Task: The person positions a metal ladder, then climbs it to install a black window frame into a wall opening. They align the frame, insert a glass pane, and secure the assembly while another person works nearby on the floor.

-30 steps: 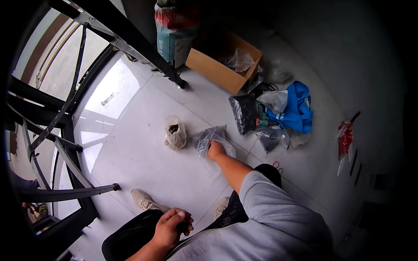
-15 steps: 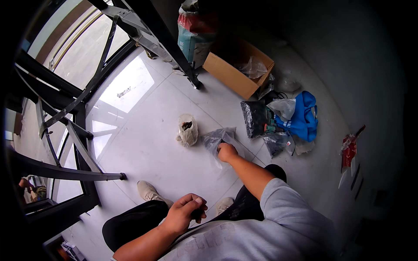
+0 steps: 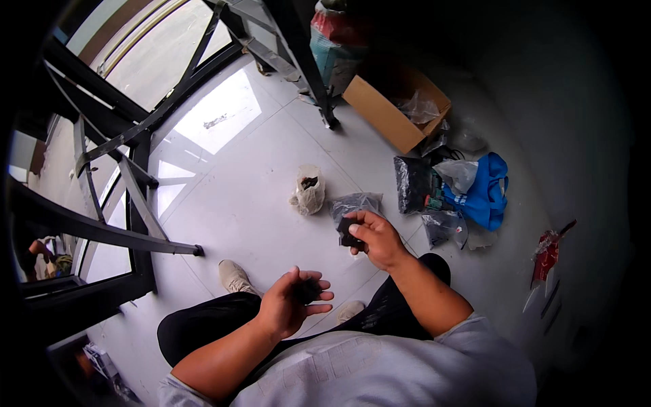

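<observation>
My right hand pinches a small flat black piece with notched edges, its exact kind unclear. It is raised in front of a clear plastic bag lying on the floor. Nearer to me, my left hand has its fingers partly spread, with another small black piece resting in it; its shape is lost in shadow. Left of the clear bag stands an opened whitish plastic bag with dark contents showing at its mouth.
An open cardboard box sits beyond to the right. Beside it lie a blue bag, a green power tool and several plastic packets. Dark metal ladder-like legs stand at the back, and a black metal frame on the left.
My right hand has come out of the clear bag with a black piece and moved up toward me. The left hand's fingers have opened, exposing the black piece in it. The view has shifted slightly.
</observation>
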Available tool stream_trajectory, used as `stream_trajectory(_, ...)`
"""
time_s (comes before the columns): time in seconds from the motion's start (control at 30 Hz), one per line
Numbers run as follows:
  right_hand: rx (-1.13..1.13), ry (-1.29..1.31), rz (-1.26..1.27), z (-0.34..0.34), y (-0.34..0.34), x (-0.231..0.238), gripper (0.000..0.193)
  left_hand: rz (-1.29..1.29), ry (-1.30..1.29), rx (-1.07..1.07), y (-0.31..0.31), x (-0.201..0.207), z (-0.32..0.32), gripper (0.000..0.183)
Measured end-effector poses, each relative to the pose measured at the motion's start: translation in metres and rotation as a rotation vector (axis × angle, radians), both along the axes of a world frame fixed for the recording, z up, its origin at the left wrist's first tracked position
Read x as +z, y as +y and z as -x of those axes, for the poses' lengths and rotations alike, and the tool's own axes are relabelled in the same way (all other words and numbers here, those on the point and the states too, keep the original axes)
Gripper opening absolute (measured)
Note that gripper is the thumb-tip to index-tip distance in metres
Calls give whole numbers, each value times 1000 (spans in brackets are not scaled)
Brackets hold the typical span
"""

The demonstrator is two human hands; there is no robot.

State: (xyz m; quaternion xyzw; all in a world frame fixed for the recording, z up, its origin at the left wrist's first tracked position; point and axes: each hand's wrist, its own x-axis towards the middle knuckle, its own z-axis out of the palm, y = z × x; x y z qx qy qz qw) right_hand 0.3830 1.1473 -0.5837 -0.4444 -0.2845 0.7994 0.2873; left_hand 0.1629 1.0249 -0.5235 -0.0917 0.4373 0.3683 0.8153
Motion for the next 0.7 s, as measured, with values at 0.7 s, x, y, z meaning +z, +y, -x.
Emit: stream_trajectory(0.7, 99, -160, -1164, 82, -66, 62, 32, -93, -111, 241, 1, 6, 19, 40)
